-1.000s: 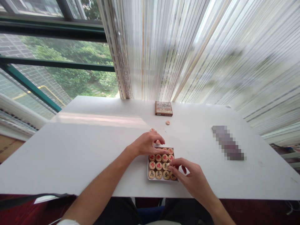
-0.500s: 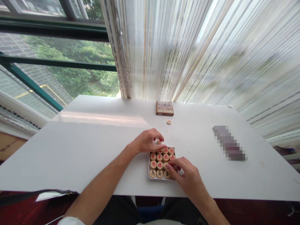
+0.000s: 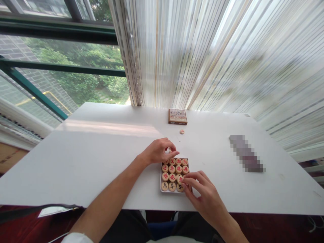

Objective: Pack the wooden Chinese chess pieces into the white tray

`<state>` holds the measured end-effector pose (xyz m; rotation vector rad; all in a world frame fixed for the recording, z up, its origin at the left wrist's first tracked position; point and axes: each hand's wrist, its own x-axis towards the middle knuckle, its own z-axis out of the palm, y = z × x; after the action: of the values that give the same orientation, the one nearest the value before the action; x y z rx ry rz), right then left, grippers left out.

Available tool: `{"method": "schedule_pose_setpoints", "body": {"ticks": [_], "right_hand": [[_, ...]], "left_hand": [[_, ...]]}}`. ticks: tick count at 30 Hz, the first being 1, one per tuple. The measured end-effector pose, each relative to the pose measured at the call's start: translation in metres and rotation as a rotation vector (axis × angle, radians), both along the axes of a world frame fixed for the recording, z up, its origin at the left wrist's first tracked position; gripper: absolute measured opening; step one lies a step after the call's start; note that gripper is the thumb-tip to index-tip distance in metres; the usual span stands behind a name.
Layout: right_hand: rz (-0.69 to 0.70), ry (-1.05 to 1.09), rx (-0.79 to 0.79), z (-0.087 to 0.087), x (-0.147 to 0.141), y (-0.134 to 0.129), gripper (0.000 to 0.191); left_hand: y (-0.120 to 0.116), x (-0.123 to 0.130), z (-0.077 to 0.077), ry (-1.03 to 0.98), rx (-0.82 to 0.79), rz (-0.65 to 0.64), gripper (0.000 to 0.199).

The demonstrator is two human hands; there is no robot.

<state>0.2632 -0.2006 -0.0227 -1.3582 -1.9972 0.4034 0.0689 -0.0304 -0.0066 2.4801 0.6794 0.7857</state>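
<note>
A shallow white box (image 3: 161, 182) near the table's front edge holds rows of round wooden chess pieces with red or black characters. My left hand (image 3: 160, 151) curls at the box's far left edge, its fingers around a piece that is mostly hidden. At the right side of the box, my right hand (image 3: 202, 189) has its thumb and index finger at a red-marked piece (image 3: 180, 179), which sits slightly askew over the others. The lower right corner of the box is hidden by this hand.
On the white table (image 3: 101, 162), a brown lidded box (image 3: 177, 116) lies near the curtain (image 3: 164, 54), with a single piece (image 3: 182, 132) in front of it. A pixelated object (image 3: 246, 153) lies to the right.
My right fingers have drawn back a little to the right, uncovering the red-marked piece between them. My left hand has shifted very slightly left.
</note>
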Motion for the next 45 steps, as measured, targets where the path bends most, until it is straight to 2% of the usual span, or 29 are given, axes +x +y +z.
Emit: {"method": "schedule_pose_setpoints", "body": {"ticks": [7, 18, 24, 27, 30, 34, 38, 42, 45], "right_hand": [[0.043, -0.078, 0.002, 0.002, 0.002, -0.001, 0.031], [0.010, -0.006, 0.043, 0.003, 0.007, 0.002, 0.027], [0.059, -0.034, 0.025, 0.006, 0.008, 0.004, 0.028], [-0.016, -0.005, 0.091, 0.006, 0.013, 0.007, 0.027], [-0.135, 0.031, 0.182, 0.015, 0.024, 0.015, 0.023], [-0.174, 0.020, 0.203, 0.036, 0.039, 0.040, 0.019], [-0.169, 0.049, 0.118, 0.044, 0.046, 0.088, 0.022], [-0.108, 0.080, 0.083, 0.024, 0.044, 0.142, 0.023], [-0.062, 0.107, 0.065, 0.003, 0.038, 0.164, 0.023]], "left_hand": [[0.001, 0.000, -0.002, -0.011, 0.013, 0.024, 0.017], [0.003, -0.001, -0.003, -0.010, 0.058, 0.061, 0.018], [0.005, -0.002, -0.005, -0.004, 0.077, 0.083, 0.019], [0.005, -0.002, -0.006, 0.000, 0.078, 0.105, 0.020], [0.005, -0.003, -0.006, 0.000, 0.086, 0.144, 0.022], [0.008, -0.004, -0.006, -0.037, 0.097, 0.185, 0.021], [0.018, -0.008, -0.010, -0.067, 0.095, 0.227, 0.018], [0.027, -0.015, -0.011, -0.032, 0.094, 0.176, 0.021], [0.031, -0.020, -0.011, -0.003, 0.081, 0.157, 0.025]]}}
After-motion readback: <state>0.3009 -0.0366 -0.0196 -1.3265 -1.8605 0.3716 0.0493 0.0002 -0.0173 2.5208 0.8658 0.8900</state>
